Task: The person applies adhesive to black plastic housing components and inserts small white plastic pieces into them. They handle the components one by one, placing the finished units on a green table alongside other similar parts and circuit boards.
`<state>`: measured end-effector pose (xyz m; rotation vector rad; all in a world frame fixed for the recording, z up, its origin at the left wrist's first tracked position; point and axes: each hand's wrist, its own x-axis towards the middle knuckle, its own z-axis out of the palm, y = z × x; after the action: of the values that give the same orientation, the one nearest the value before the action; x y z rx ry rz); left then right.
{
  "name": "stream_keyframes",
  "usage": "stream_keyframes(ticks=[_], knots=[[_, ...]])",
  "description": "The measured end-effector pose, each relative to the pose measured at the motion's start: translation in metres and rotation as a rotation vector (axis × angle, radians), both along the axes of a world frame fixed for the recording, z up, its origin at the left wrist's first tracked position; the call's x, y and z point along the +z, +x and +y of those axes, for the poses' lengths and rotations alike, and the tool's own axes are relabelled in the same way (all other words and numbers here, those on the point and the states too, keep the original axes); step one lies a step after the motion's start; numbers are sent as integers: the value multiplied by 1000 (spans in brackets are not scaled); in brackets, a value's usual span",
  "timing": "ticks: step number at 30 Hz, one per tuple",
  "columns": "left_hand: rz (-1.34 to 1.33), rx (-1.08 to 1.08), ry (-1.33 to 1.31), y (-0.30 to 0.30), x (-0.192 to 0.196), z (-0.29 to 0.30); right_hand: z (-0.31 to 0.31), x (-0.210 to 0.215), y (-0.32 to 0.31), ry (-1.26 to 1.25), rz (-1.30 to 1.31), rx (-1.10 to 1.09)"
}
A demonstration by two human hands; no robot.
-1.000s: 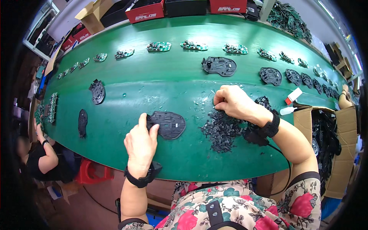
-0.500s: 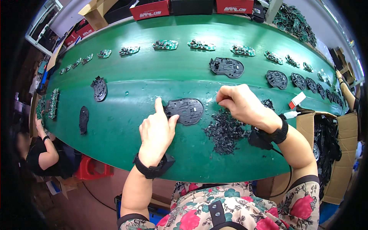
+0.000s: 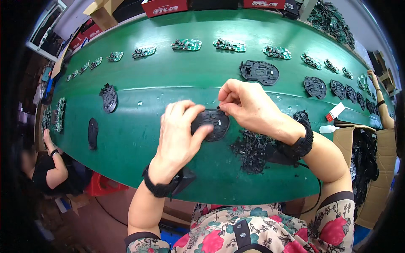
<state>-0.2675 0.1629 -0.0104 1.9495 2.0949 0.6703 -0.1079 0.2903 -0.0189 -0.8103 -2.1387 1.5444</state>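
Both forearms rise from the lower edge and meet at the middle. The left hand lies palm down, fingers curled forward and slightly spread. The right hand sits just beside it, thumb and forefinger pinched together at their tips. Each wrist wears a black band.

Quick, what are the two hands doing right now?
Left hand: closed around the black plastic shell, holding it over the green table.
Right hand: fingertips pinched on a tiny black part at the shell's edge.
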Motion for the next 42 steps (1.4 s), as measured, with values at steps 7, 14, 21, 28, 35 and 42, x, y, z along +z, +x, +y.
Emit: stream_keyframes(ticks=[7,14,21,28,35,42], knots=[[-9,-114,-136,-34,-17,-36,26,-4,16,23,-15,-145],[51,-178,-41,-63,-29,60,4,-20,4,210,19,-64],[163,-193,-83,-69,-41,117,16,-19,-2,229,69,-117],[-355,-157,-27,-39,-7,119,48,-14,-7,19,50,-228],[-480,-101,-127,-31,2,133,60,-13,-23,1,100,-269],[-520,-78,-132,-33,-9,143,77,-20,-26,-22,67,-304]])
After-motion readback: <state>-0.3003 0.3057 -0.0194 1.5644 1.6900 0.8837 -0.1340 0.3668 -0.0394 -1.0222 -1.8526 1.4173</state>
